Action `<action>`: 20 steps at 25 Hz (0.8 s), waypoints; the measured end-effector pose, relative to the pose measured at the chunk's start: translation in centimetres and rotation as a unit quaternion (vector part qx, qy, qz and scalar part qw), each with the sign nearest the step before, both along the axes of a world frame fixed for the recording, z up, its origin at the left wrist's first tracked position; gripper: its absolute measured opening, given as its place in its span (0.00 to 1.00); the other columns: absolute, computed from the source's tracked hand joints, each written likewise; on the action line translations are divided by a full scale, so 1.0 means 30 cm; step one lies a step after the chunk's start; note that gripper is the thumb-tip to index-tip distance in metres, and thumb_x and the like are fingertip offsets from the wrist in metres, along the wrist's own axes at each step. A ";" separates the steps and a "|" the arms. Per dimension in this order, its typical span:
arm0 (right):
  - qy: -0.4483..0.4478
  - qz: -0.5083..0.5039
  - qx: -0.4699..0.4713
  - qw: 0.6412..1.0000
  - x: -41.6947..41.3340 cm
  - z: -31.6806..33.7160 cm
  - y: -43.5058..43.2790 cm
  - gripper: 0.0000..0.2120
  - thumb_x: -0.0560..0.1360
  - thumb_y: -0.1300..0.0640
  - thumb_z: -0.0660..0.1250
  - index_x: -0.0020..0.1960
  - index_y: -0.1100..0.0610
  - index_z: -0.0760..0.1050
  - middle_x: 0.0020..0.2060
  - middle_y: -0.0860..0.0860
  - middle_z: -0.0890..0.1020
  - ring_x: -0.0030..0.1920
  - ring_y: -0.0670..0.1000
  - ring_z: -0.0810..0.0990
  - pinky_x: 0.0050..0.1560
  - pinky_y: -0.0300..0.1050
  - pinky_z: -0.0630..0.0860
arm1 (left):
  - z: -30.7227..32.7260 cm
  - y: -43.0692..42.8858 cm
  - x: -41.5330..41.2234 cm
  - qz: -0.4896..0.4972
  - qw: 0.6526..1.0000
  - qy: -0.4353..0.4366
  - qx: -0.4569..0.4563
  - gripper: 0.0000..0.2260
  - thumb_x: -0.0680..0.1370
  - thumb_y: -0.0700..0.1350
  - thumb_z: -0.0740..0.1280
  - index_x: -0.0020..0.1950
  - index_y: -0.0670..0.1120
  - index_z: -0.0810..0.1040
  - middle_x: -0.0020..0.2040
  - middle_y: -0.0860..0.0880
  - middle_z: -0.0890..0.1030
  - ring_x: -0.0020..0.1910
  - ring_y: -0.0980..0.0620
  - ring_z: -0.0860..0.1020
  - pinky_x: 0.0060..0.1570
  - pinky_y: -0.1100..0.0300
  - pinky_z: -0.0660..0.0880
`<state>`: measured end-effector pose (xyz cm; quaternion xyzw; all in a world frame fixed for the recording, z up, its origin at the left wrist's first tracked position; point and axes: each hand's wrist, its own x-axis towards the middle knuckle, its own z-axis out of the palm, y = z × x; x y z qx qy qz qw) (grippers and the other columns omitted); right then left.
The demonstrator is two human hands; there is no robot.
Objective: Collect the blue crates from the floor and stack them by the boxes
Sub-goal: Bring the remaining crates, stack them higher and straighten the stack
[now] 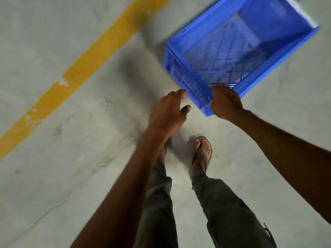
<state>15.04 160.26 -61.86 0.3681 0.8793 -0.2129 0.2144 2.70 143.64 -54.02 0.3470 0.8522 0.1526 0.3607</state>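
A blue plastic crate with perforated walls and floor sits tilted at the upper right, its open top facing me. My right hand is closed over the crate's near corner rim. My left hand hovers just left of that corner with fingers spread, fingertips almost touching the crate's side wall. The picture is blurred by motion. No boxes are in view.
The floor is bare grey concrete. A broad yellow painted line runs diagonally from lower left to top centre. My legs in dark trousers and a sandalled foot stand below the hands.
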 end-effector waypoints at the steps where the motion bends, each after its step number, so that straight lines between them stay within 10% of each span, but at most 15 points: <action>1: 0.004 0.013 -0.011 1.000 0.013 0.117 0.009 0.13 0.75 0.62 0.68 0.58 0.64 0.76 0.60 0.63 0.77 0.61 0.66 0.77 0.58 0.55 0.73 | 0.058 0.007 -0.010 -0.017 1.000 0.024 0.011 0.22 0.79 0.49 0.68 0.73 0.51 0.70 0.66 0.48 0.77 0.63 0.44 0.77 0.61 0.47 0.74; 8: 0.042 0.098 -0.063 0.992 -0.034 1.011 0.094 0.17 0.75 0.68 0.66 0.62 0.61 0.81 0.59 0.60 0.82 0.61 0.61 0.78 0.61 0.52 0.73 | 0.620 -0.098 -0.064 -0.119 0.971 0.196 0.068 0.33 0.76 0.56 0.70 0.78 0.49 0.64 0.76 0.48 0.68 0.77 0.43 0.62 0.76 0.44 0.55; 13: 0.106 0.145 -0.131 0.975 -0.055 1.517 -0.129 0.16 0.75 0.68 0.65 0.54 0.53 0.85 0.51 0.50 0.86 0.54 0.51 0.81 0.58 0.49 0.77 | 1.195 -0.475 -0.042 -0.047 0.981 0.189 -0.014 0.28 0.69 0.76 0.63 0.48 0.52 0.75 0.40 0.52 0.78 0.42 0.46 0.75 0.43 0.53 0.69; 17: 0.155 0.223 -0.161 0.949 -0.038 1.791 -0.463 0.08 0.75 0.46 0.73 0.53 0.46 0.84 0.50 0.44 0.85 0.54 0.47 0.80 0.56 0.45 0.74 | 1.493 -0.904 0.108 0.103 0.986 0.128 -0.012 0.25 0.64 0.75 0.70 0.40 0.53 0.75 0.32 0.55 0.75 0.35 0.51 0.75 0.34 0.56 0.68; 20: 0.187 0.152 -0.304 0.922 -0.062 1.899 -0.758 0.23 0.74 0.31 0.63 0.51 0.47 0.85 0.52 0.43 0.84 0.57 0.43 0.80 0.65 0.48 0.73 | 1.620 -1.339 0.193 0.243 0.962 0.121 0.032 0.24 0.58 0.73 0.74 0.42 0.57 0.80 0.32 0.57 0.79 0.32 0.59 0.75 0.37 0.58 0.71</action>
